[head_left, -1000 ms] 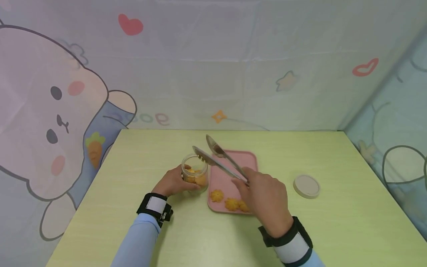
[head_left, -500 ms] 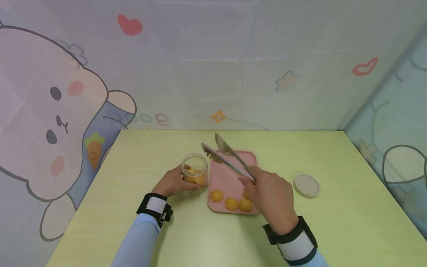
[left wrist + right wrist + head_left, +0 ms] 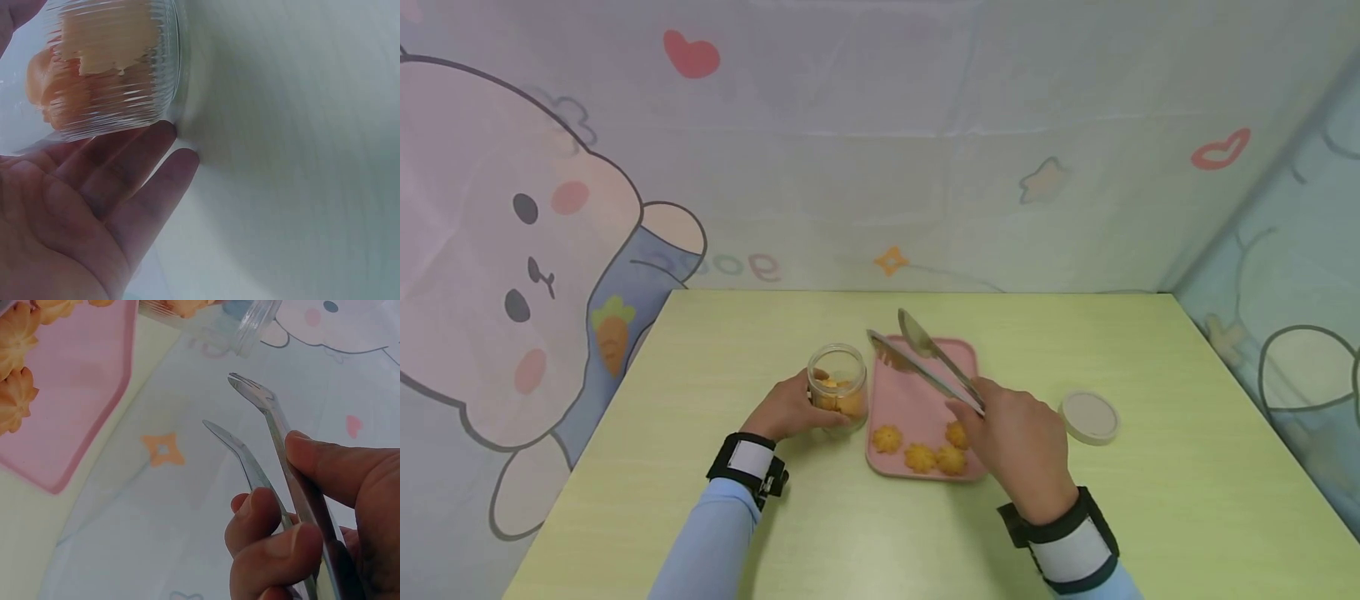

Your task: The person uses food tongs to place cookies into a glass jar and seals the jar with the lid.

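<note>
My left hand (image 3: pixel 795 408) is curled around an uncovered clear jar (image 3: pixel 837 383) with several yellow cookies (image 3: pixel 94 69) inside. In the left wrist view its fingers (image 3: pixel 134 165) lie along the ribbed lower wall. My right hand (image 3: pixel 1018 442) grips metal tongs (image 3: pixel 936 367), whose tips stand apart with nothing between them. The tongs reach over the far part of a pink tray (image 3: pixel 910 396), to the right of the jar. Several flower-shaped cookies (image 3: pixel 921 457) lie on the tray's near part, one partly hidden behind my right hand.
A round whitish lid (image 3: pixel 1090 417) lies on the pale yellow table (image 3: pixel 1150 500), right of my right hand. Behind the table hangs a printed cloth (image 3: pixel 925 167), and another stretch of it closes off the right side.
My right hand has drawn the tongs rightward, away from the jar's mouth and over the tray. More cookies on the tray have come into sight. My left hand and the jar have stayed put.
</note>
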### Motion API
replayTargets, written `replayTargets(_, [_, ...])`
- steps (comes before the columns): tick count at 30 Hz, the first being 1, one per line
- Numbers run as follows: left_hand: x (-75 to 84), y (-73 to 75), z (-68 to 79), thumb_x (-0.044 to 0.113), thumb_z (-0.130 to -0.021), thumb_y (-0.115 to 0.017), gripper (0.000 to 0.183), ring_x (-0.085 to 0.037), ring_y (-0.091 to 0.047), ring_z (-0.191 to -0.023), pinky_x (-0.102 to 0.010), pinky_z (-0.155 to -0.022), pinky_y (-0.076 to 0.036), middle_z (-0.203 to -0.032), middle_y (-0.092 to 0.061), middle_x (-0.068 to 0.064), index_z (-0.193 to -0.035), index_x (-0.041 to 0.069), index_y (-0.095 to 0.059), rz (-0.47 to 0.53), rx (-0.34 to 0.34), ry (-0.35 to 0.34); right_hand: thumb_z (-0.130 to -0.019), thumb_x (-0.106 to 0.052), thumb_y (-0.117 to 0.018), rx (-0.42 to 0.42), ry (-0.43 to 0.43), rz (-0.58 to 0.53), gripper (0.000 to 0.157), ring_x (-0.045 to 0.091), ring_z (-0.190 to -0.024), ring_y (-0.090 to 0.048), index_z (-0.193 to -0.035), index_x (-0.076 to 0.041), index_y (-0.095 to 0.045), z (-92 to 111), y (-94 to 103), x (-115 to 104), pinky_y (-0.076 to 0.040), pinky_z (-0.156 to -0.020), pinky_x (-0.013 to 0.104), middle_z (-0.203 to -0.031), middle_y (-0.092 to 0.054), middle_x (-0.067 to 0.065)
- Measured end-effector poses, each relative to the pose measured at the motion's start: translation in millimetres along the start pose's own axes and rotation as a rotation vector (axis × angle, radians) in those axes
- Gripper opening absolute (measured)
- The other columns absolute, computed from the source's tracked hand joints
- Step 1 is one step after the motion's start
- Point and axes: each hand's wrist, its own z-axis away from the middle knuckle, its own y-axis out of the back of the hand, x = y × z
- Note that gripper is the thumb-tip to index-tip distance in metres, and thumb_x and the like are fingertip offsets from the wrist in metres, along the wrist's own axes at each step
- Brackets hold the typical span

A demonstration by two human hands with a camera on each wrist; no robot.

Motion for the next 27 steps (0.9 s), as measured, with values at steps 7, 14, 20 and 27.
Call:
replayTargets(7, [2.4,1.4,1.9,0.046,-0.059,-0.085,0.084,-0.025,-0.057,-0.093,-0.043,-0.079,-0.05,-0.114,-0.065,-0.013,-0.127,0.009,-0.051,-0.001,-0.007,0.012,-0.081,-0.033,-0.074,-0.075,-0.03,-0.02,0.028,0.015,-0.036,-0.04,-0.084,-0.006,-0.067,1.8,0.3,1.2,-0.025,-0.03,0.027,-0.047,-0.05,0.002])
replayTargets(14, [1.9,1.1,2.1,0.047,-0.059,-0.085,0.084,-0.025,-0.057,-0.093,-0.043,-0.079,-0.05,-0.113,-0.065,-0.013,-0.127,0.009,-0.05,0.004,-0.009,0.012,-0.078,-0.033,-0.075,-0.163,-0.052,-0.03,0.027,0.014,-0.037,-0.04,-0.071,-0.01,-0.062,5.4,1.3,2.4,-0.026,-0.031,0.027,-0.046,-0.047,-0.001])
replayTargets(20, [1.7,1.3,1.8,0.047,-0.059,-0.085,0.085,-0.026,-0.057,-0.094,-0.043,-0.079,-0.05,-0.114,-0.065,-0.013,-0.127,0.009,-0.05,0.005,-0.012,0.009,-0.077,-0.037,-0.075,-0.254,-0.052,0.017,0.036,0.014,-0.038,-0.04,-0.06,-0.014,-0.053,8.2,0.8,4.2,-0.026,-0.033,0.026,-0.046,-0.045,-0.002])
replayTargets(27, [2.5,2.0,2.2,0.044,-0.061,-0.085,0.083,-0.026,-0.057,-0.094,-0.043,-0.078,-0.05,-0.115,-0.064,-0.013,-0.127,0.009,-0.05,0.005,-0.017,0.006,-0.079,-0.036,-0.072,-0.402,-0.082,0.032,0.024,0.016,-0.044,-0.046,-0.071,-0.014,-0.063,9.9,2.5,4.9,-0.032,-0.036,0.03,-0.052,-0.052,0.0])
